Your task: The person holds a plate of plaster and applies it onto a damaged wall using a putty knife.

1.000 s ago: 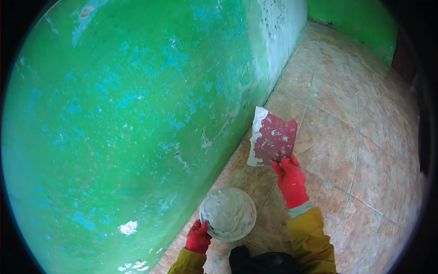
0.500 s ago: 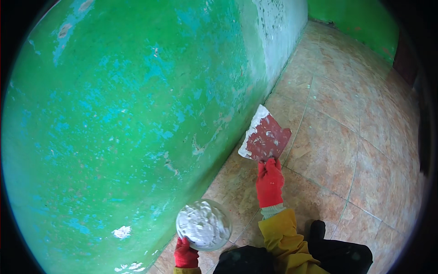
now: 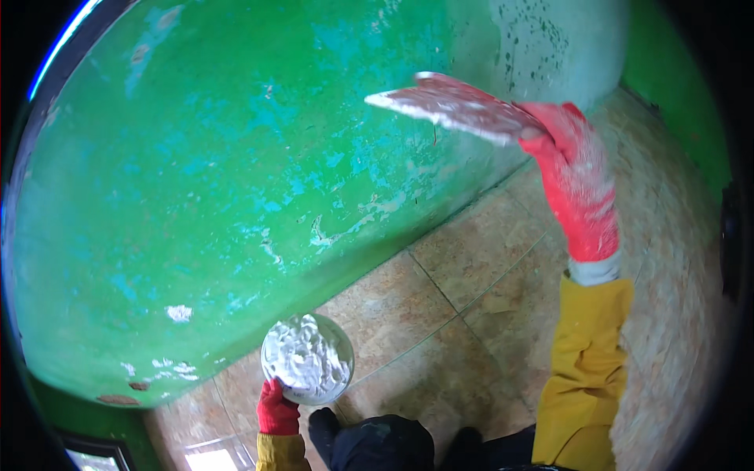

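My right hand (image 3: 569,169), in a red glove dusted with white, is closed on a wide reddish-brown putty knife (image 3: 471,112). White paste coats the blade's edge. The blade is raised in front of the wall and points left; whether it touches the surface I cannot tell. Down at the lower left, my left hand (image 3: 278,408), also red-gloved, grips the rim of a round tub (image 3: 346,345). Thick white putty (image 3: 302,353) with a ridged top fills the tub. Behind both stands a green wall (image 3: 212,196) with worn blue patches and chipped spots.
A whitish skimmed strip (image 3: 542,47) covers the wall's far right part. Tan tiles (image 3: 440,267) make up the floor along the wall's foot. My dark-clad knee (image 3: 385,443) is low in view. A framed bright pane (image 3: 94,455) shows at bottom left.
My right hand has lifted the putty knife up and to the right, turning the blade leftward. The tub in my left hand sits further left in view. The head view has shifted.
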{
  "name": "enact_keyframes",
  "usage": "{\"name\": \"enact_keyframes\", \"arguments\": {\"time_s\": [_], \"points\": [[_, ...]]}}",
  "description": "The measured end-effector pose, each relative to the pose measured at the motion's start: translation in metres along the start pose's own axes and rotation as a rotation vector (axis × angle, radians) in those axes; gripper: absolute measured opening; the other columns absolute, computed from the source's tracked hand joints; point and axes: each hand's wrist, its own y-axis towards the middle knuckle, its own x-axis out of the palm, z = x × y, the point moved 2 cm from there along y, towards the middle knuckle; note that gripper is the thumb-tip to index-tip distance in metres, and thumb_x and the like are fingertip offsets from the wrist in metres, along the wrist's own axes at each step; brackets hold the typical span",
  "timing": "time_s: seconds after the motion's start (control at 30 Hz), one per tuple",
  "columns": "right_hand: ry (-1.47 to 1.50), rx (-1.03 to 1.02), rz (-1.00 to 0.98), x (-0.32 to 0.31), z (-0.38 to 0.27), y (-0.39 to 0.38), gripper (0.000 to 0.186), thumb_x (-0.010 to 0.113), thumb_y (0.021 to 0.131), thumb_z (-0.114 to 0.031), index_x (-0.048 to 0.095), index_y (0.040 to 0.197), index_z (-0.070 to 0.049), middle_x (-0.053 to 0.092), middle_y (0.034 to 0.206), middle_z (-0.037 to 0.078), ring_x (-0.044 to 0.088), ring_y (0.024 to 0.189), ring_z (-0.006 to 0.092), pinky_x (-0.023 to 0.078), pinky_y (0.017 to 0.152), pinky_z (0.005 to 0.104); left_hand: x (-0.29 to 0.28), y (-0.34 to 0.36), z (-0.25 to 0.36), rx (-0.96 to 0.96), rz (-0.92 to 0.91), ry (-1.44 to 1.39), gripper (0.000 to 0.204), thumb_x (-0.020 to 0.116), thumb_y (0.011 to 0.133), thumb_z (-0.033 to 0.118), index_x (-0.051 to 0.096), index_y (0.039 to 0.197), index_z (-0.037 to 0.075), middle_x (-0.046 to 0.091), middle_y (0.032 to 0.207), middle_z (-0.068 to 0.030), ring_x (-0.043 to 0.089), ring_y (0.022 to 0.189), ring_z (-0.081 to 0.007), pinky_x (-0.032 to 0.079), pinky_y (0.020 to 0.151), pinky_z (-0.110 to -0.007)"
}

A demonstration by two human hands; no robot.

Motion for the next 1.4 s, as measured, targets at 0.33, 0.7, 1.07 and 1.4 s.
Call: {"name": "enact_keyframes", "arguments": {"time_s": [0.33, 0.7, 1.07, 1.4], "points": [[0.736, 0.342, -0.55, 0.013, -0.047, -0.038, 0.022, 0.048, 0.074, 0.005, 0.059, 0.091, -0.002, 0.059, 0.089, 0.013, 0.059, 0.071, 0.0182, 0.048, 0.065, 0.0284, 0.074, 0.002, -0.061, -0.214, -0.034, -0.039, 0.024, 0.047, 0.089, 0.015, 0.048, 0.11, 0.003, 0.056, 0.103, -0.0091, 0.056, 0.092, -0.0217, 0.047, 0.08, -0.037], [1.028, 0.684, -0.734, 0.062, -0.096, -0.07, 0.029, 0.054, 0.069, 0.014, 0.057, 0.096, 0.002, 0.049, 0.104, 0.012, 0.057, 0.083, 0.0185, 0.049, 0.068, 0.0272, 0.074, 0.035, -0.09, -0.391, -0.124, -0.046, 0.017, 0.048, 0.089, 0.016, 0.051, 0.101, 0.004, 0.059, 0.092, -0.0051, 0.058, 0.081, -0.0163, 0.049, 0.074, -0.034], [0.948, 1.022, -0.137, 0.085, -0.049, -0.123, 0.041, 0.049, 0.067, 0.017, 0.054, 0.103, -0.002, 0.051, 0.105, 0.006, 0.052, 0.078, 0.0116, 0.046, 0.068, 0.0233, 0.074, 0.054, -0.089, -0.428, -0.142, -0.017, 0.018, 0.048, 0.089, 0.016, 0.051, 0.102, 0.004, 0.058, 0.091, -0.004, 0.057, 0.08, -0.0154, 0.049, 0.073, -0.033], [1.235, 1.014, 0.079, 0.143, 0.033, -0.127, 0.024, 0.051, 0.073, 0.009, 0.047, 0.093, -0.002, 0.052, 0.097, 0.007, 0.05, 0.088, 0.0147, 0.044, 0.078, 0.0295, 0.077, 0.057, -0.105, -0.358, -0.027, -0.005, 0.017, 0.049, 0.088, 0.017, 0.051, 0.101, 0.006, 0.06, 0.09, -0.0046, 0.058, 0.079, -0.0163, 0.049, 0.073, -0.034]]}}
